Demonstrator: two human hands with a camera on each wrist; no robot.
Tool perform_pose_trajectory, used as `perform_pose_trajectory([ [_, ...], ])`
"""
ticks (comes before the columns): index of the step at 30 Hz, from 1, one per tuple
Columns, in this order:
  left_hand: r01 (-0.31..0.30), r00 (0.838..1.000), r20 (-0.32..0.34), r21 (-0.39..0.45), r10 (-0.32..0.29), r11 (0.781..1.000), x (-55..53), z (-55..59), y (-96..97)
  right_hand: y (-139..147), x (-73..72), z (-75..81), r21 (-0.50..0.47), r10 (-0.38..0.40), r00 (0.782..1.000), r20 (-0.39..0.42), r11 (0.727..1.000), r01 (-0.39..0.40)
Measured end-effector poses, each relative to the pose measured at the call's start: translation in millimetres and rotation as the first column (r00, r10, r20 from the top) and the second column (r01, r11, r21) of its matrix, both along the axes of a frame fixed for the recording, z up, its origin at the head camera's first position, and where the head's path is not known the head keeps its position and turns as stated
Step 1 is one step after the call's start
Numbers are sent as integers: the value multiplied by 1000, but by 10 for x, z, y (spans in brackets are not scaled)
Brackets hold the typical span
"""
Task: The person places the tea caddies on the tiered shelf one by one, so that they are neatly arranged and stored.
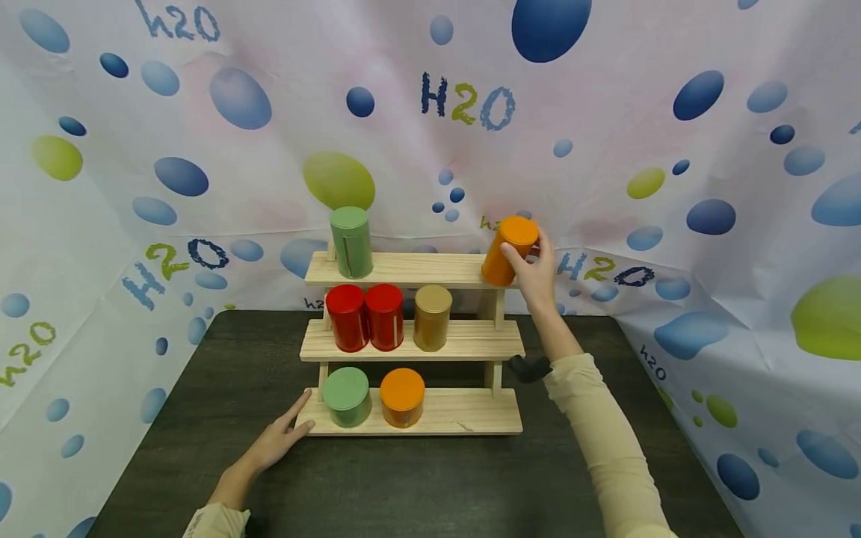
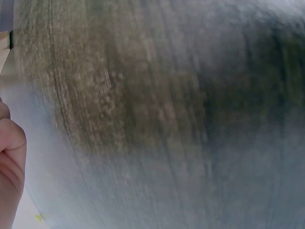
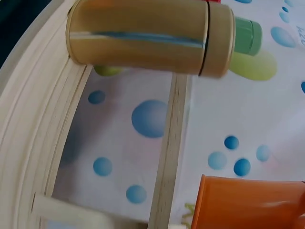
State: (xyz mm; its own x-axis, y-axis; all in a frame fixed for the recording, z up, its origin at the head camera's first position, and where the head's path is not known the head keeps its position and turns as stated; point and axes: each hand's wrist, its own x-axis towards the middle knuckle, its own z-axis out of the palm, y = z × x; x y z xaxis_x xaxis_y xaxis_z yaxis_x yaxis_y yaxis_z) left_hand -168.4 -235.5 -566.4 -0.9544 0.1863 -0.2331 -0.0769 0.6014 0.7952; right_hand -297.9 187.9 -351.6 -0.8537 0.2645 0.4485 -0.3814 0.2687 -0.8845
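Observation:
My right hand (image 1: 537, 278) grips a tall orange canister (image 1: 501, 261) near its lid, at the right end of the top shelf (image 1: 427, 269). The canister leans, its top toward the right; I cannot tell whether its base touches the wood. In the right wrist view, part of the orange canister (image 3: 252, 205) shows at the lower right, near a gold canister (image 3: 138, 36). My left hand (image 1: 267, 447) touches the left end of the wooden rack's bottom shelf (image 1: 471, 413) with fingers extended. Only a bit of the left hand (image 2: 10, 157) appears in the left wrist view.
A tall green canister (image 1: 353, 243) stands top left. Two red canisters (image 1: 347, 321) and the gold one occupy the middle shelf (image 1: 484, 340). Short green (image 1: 347, 400) and orange (image 1: 402, 403) canisters sit below. The rack stands on a dark table (image 1: 430, 486) before a patterned curtain (image 1: 417, 164).

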Motion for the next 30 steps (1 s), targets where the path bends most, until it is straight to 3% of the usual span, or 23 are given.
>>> perform_pose_trajectory([
  [11, -12, 1000, 3, -2, 12, 1000, -16, -24, 1, -435, -128, 92, 44, 66, 995, 69, 997, -69],
  [22, -5, 1000, 6, -4, 5, 1000, -28, -29, -21, -694, -289, 211, 82, 114, 985, 132, 989, -126],
  [30, -5, 1000, -1, -6, 5, 1000, -20, -15, -26, -923, -320, 321, 32, 218, 953, 210, 973, -230],
])
